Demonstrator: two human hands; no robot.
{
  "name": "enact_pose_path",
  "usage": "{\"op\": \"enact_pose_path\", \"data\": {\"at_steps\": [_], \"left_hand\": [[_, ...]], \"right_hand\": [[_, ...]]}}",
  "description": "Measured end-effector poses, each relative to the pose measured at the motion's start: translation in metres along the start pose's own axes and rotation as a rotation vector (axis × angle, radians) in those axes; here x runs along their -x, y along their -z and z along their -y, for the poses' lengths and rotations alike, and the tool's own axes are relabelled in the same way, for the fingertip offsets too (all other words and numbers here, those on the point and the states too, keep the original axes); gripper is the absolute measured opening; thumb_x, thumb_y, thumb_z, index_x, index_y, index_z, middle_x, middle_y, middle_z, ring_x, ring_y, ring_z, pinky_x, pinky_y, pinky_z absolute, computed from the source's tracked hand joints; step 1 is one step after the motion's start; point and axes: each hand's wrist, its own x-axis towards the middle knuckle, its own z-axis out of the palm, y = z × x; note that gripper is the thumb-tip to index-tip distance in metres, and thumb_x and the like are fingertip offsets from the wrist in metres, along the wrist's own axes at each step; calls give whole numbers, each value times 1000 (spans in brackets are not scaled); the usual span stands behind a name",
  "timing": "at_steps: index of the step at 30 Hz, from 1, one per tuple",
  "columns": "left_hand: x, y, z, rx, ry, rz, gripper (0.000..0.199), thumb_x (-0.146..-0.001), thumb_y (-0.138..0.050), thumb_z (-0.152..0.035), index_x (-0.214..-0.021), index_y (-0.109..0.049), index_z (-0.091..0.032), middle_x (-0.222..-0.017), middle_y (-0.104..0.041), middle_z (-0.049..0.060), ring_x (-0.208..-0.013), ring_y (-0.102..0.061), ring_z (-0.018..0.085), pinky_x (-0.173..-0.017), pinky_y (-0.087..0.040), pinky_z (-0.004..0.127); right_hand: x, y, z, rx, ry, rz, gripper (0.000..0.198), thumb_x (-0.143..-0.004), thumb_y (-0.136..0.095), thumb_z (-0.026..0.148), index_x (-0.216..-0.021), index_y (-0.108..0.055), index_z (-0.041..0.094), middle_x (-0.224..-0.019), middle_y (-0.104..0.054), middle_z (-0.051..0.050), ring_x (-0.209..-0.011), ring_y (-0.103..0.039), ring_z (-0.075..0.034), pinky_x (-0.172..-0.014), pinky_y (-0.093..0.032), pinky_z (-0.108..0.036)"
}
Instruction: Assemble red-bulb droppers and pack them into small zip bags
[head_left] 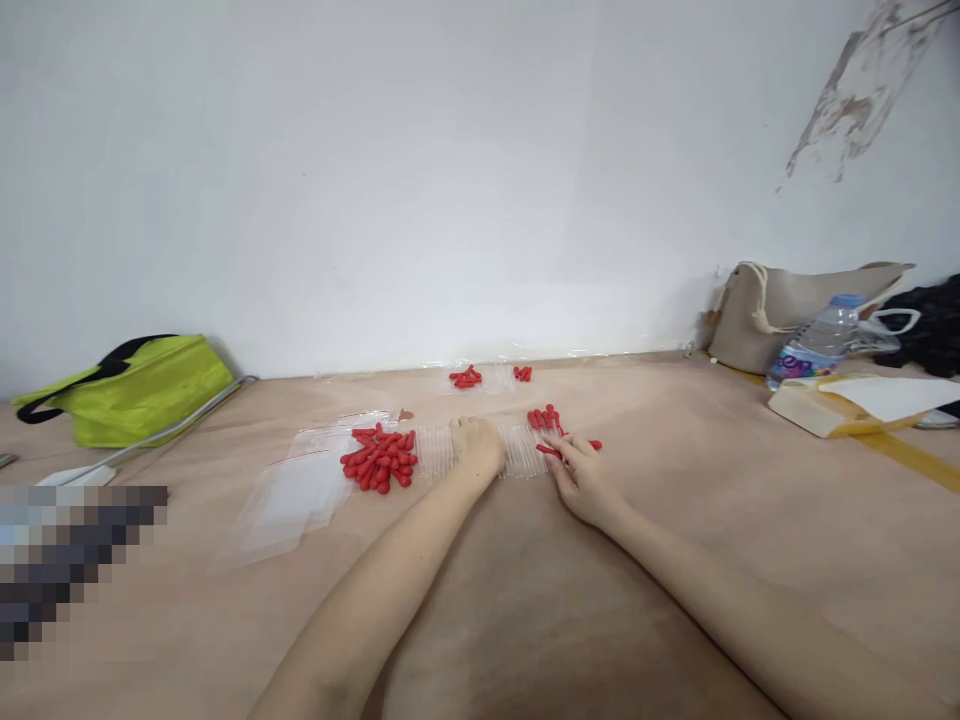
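Observation:
My left hand (pixel 478 447) rests on a row of thin clear tubes (pixel 435 450), its fingers curled down so that the fingertips are hidden. At the row's right end, my right hand (pixel 585 482) pinches a red rubber bulb (pixel 547 450) between thumb and fingers. Another red bulb (pixel 595 444) shows beyond its knuckles. Several red bulbs (pixel 544 415) sit on the far ends of tubes there. Left of the row lies a large heap of loose red bulbs (pixel 379 460).
Clear zip bags (pixel 300 490) lie left of the heap. Near the wall are two small groups of red bulbs (pixel 466 377) with clear tubes between. A yellow-green bag (pixel 150 390) stands at left; a beige bag (pixel 795 310), water bottle (pixel 814 345) and papers (pixel 885 398) at right.

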Motion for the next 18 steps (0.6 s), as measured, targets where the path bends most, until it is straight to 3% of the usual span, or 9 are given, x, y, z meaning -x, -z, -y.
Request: {"op": "enact_pose_path", "data": {"at_steps": [4, 7, 11, 13, 18], "left_hand": [[19, 16, 7, 27, -82, -56, 28, -81, -38, -18, -93, -59, -5, -93, -61, 21, -90, -55, 29, -76, -35, 38], [47, 23, 26, 67, -213, -98, 28, -89, -28, -24, -96, -53, -13, -89, -62, 11, -83, -56, 22, -75, -36, 33], [80, 12, 63, 211, -449, -210, 23, -90, -29, -21, -85, -52, -17, -74, -62, 4, -67, -55, 18, -73, -36, 31], [89, 3, 76, 297, -514, -279, 21, -89, -32, -19, -91, -53, -17, -80, -64, 4, -71, -56, 17, -75, -35, 31], [93, -8, 83, 396, -560, -336, 23, -89, -34, -18, -97, -56, -19, -88, -64, 5, -80, -56, 16, -76, -34, 30]], "right_hand": [[1, 3, 2, -57, -18, 17, 22, -85, -40, 20, -98, -57, 19, -83, -52, -7, -79, -51, -18, -72, -44, -32], [-2, 11, 8, -111, -58, 29, 21, -85, -39, 19, -94, -58, 19, -87, -52, -7, -80, -51, -17, -72, -44, -32], [-10, 17, 20, -206, -48, 120, 18, -83, -40, 15, -89, -57, 19, -88, -53, -6, -84, -51, -17, -74, -43, -31], [-12, 13, 26, -230, -58, 161, 17, -80, -41, 14, -88, -56, 19, -85, -54, -5, -79, -51, -16, -69, -43, -29], [-8, -9, 36, -289, -171, 182, 13, -78, -46, 17, -88, -53, 18, -71, -52, -1, -58, -45, -12, -51, -38, -23]]}}
